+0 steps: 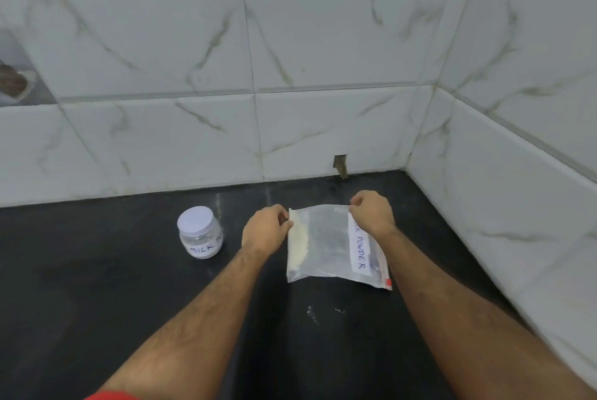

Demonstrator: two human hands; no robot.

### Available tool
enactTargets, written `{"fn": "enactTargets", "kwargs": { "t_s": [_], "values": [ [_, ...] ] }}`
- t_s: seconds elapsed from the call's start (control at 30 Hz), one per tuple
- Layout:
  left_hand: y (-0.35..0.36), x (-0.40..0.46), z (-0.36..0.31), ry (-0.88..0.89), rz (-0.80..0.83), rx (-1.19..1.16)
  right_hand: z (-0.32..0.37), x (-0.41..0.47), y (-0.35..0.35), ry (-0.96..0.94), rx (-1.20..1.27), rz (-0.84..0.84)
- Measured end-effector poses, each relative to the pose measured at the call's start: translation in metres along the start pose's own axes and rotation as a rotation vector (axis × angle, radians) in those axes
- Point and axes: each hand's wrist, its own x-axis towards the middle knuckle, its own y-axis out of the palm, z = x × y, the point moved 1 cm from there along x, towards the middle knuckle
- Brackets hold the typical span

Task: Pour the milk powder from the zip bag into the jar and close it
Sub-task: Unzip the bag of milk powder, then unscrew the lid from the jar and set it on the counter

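Note:
A clear zip bag (326, 244) labelled "MILK POWDER" lies over the black counter (97, 286), with pale powder gathered along its left edge and a red zip strip along its right edge. My left hand (265, 230) pinches the bag's far left corner. My right hand (373, 212) pinches its far right corner by the label. A small clear jar (200, 233) with a white lid on and a "MILK" label stands upright to the left of the bag, apart from both hands.
White marble-pattern tiled walls (290, 76) close the counter at the back and on the right, forming a corner. A small hole (340, 167) sits in the back wall just above the counter. A few white specks (311, 314) lie on the counter near me.

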Motion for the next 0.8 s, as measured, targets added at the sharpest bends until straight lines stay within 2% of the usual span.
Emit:
{"fn": "enactTargets", "kwargs": {
  "t_s": [0.2, 0.4, 0.47, 0.57, 0.7, 0.8],
  "values": [
    [-0.054, -0.004, 0.058, -0.026, -0.171, -0.058, 0.070, -0.022, 0.066, -0.232, 0.117, 0.220],
    [-0.100, -0.018, 0.133, -0.230, -0.338, -0.234, 0.130, -0.041, 0.128, -0.280, 0.211, 0.413],
    [-0.104, -0.022, 0.157, -0.340, -0.325, -0.344, 0.143, -0.044, 0.146, -0.274, 0.231, 0.474],
    [-0.100, -0.024, 0.185, -0.437, -0.197, -0.554, 0.160, -0.047, 0.168, -0.253, 0.230, 0.546],
    [-0.090, -0.023, 0.190, -0.471, -0.077, -0.751, 0.178, -0.052, 0.189, -0.242, 0.173, 0.595],
    [-0.082, -0.019, 0.183, -0.425, -0.015, -0.809, 0.182, -0.059, 0.203, -0.227, 0.221, 0.603]
  ]
}}
